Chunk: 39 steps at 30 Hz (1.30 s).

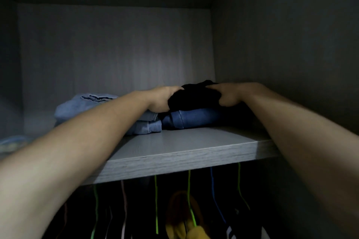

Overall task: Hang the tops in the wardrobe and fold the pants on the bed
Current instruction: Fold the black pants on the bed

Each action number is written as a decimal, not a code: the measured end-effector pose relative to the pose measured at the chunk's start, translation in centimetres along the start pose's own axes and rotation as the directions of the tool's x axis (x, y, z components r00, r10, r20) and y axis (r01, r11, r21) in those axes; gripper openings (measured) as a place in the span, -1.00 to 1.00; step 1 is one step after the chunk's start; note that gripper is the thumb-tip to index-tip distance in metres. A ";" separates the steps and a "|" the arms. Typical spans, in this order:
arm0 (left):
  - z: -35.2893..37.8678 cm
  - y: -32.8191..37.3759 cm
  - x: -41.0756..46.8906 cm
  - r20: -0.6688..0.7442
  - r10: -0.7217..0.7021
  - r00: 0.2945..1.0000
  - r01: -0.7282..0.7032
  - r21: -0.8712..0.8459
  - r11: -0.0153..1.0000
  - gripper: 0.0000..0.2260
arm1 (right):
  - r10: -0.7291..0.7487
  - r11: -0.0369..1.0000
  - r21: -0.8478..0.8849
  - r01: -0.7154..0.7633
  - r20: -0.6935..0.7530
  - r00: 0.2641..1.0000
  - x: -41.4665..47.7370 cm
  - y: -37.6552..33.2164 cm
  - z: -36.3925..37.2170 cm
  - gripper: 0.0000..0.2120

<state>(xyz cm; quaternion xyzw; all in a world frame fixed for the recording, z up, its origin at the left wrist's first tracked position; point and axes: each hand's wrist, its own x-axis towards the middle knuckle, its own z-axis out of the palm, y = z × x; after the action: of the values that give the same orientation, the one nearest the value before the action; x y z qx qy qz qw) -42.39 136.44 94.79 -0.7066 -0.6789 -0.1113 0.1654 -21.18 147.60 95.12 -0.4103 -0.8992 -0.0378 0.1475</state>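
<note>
As hands [162,99] [229,96] hold black pants [192,97], jeans [194,118] sit behind shelf edge [174,163]

Grey wood-grain shelf [184,147] beneath left hand [161,101] and right hand [229,95]. Lower, under left hand: green hanger [156,200], pink hanger [124,196]. Under right hand: blue hanger [213,190]. Far left of left hand: blurred pale cloth [11,141].

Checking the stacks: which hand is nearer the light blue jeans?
Left. The left hand lies just over the light blue jeans while gripping the black garment; the right hand grips its far side.
</note>
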 end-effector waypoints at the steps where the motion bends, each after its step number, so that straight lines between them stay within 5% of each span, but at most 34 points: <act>1: -0.3 0.2 -0.4 0.013 -0.014 1.000 0.014 -0.001 1.000 -0.35 | 0.015 1.000 0.022 -0.015 0.006 1.000 -0.3 0.1 -0.2 -0.25; 5: -2.1 0.4 -3.3 -0.005 -0.096 0.995 0.096 0.005 0.995 -0.37 | 0.056 0.998 -0.006 -0.056 0.005 0.998 -2.0 -0.8 -2.1 -0.36; 8: -3.0 0.0 -7.0 -0.160 -0.159 0.974 0.162 0.007 0.987 -0.54 | 0.019 1.000 0.022 -0.014 -0.225 0.974 -4.7 -2.3 -3.2 -0.57; 16: -0.2 2.3 -18.2 -0.537 -0.189 0.822 0.294 0.117 0.949 -0.49 | 0.011 0.998 0.053 0.027 -0.609 0.793 -15.5 -5.6 1.9 -0.50; 20: 3.3 4.9 -24.4 -0.684 -0.089 0.724 0.206 0.091 0.974 -0.46 | 0.043 0.998 0.064 0.005 -0.726 0.687 -21.3 -8.8 7.4 -0.48; 24: 9.0 6.9 -29.7 -0.687 0.033 0.726 0.071 0.122 0.990 -0.48 | 0.040 0.994 -0.050 -0.102 -0.685 0.727 -27.4 -11.2 13.4 -0.45; 28: 14.8 9.9 -32.8 -0.611 0.035 0.791 -0.061 -0.021 0.998 -0.47 | 0.044 0.948 -0.224 -0.226 -0.611 0.790 -35.2 -10.6 18.7 -0.44; 34: 23.7 20.0 -36.7 -0.460 0.114 0.881 -0.213 -0.170 0.962 -0.43 | 0.262 0.853 -0.306 -0.424 -0.451 0.853 -52.6 -4.9 26.1 -0.39; 39: 25.2 34.0 -38.8 -0.353 0.277 0.894 -0.378 -0.260 0.888 -0.40 | 0.514 0.678 -0.359 -0.642 -0.392 0.763 -67.6 0.4 25.1 -0.37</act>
<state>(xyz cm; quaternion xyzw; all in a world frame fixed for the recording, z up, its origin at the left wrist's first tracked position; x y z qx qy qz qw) -12.33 109.52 53.95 -0.8036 -0.4867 -0.2988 0.1675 15.15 103.51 51.09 -0.6896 -0.6559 -0.2602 0.1631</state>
